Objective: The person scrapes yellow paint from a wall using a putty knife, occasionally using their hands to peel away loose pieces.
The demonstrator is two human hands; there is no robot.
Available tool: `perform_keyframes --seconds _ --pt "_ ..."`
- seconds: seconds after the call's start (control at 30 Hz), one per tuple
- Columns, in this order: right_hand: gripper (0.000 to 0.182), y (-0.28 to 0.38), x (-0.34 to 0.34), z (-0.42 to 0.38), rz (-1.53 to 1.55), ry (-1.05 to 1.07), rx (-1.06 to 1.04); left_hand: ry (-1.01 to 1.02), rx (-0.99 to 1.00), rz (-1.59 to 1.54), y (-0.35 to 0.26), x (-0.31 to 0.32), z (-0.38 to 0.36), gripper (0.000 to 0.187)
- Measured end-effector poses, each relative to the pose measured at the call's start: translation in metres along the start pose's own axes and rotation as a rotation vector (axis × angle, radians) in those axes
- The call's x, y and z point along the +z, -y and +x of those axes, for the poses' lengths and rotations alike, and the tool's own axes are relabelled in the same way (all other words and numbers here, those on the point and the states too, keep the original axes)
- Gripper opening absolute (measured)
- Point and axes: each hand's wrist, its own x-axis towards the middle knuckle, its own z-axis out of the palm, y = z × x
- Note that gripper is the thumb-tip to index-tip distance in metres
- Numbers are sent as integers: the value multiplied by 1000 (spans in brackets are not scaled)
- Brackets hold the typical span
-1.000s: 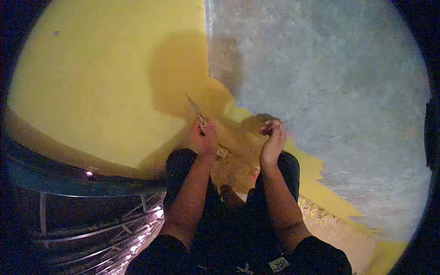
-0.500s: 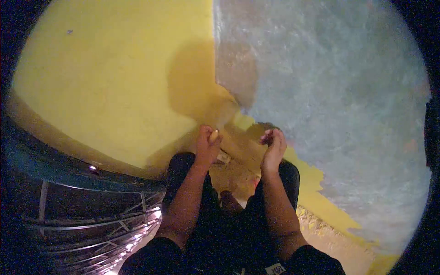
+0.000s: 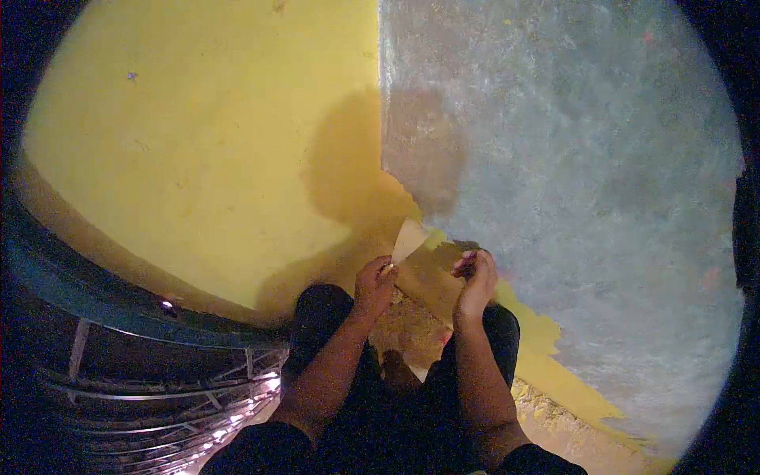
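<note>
A putty knife (image 3: 409,241) with a pale, flared blade is in my left hand (image 3: 374,289), fingers closed around its handle. Its blade points up and right, overlapping the yellow edge beside the grey-green surface in this view. My right hand (image 3: 476,281) is raised to the right of it, fingers curled in toward the palm; whatever they hold, if anything, is hidden. Behind both hands, the yellow painted surface (image 3: 214,150) meets the grey-green surface (image 3: 554,158) along a straight upper line and a ragged lower border.
My dark-clad knees (image 3: 324,305) are bent below the hands. A rough tan strip (image 3: 570,419) runs along the lower right. Metal bars (image 3: 142,396) with bright lights lie at lower left, past a dark curved edge. My head's shadow falls across both surfaces.
My left hand has moved right and slightly down, and the putty knife's blade now shows plainly. My right hand sits slightly lower in view. The view itself has shifted a little.
</note>
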Motion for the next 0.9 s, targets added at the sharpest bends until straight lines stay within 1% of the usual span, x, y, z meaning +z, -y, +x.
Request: perform_keyframes --seconds 0.1,0.17,0.2,0.27,0.3,0.37,0.47,0.5,0.57,0.6,0.67,0.73,0.8,0.87,0.9 --pt "29 -1 1 0 7 2 -12 -6 2 -85 -17 -5 0 25" --pt "29 -2 1 0 2 1 -18 72 -292 -186 -25 -7 1 22" --pt "29 -2 1 -1 -15 -4 -27 75 -295 -186 -16 -4 0 22" --pt "28 -3 0 0 -32 -9 -37 -7 -135 -312 -9 2 2 22" --pt "28 -4 1 0 3 -20 -30 -7 -135 -313 -9 1 1 22" --pt "28 -5 1 1 37 -29 -25 28 -140 -142 -11 -3 1 22" --pt "29 -1 -1 0 18 6 -26 44 -183 -206 -18 -5 2 23" --pt "30 -1 -2 0 -37 8 -24 42 -181 -207 -6 0 0 23" --pt "30 -1 -2 -1 -92 10 -21 -129 90 -124 7 8 2 24" --pt "30 -1 0 -1 -55 -3 -37 -130 91 -125 8 8 2 24" --pt "31 -2 0 -1 -17 -14 -53 -92 4 -101 3 6 2 23" --pt "30 -6 -3 1 -45 10 -64 -71 9 -64 -7 0 4 23" --pt "30 -8 -4 2 -31 15 -62 -45 14 -25 -2 4 3 23" --pt "30 -8 -3 2 -15 20 -63 -92 -180 -169 2 15 1 21" --pt "30 -6 -1 2 -31 17 -59 -92 -177 -169 6 17 0 21"
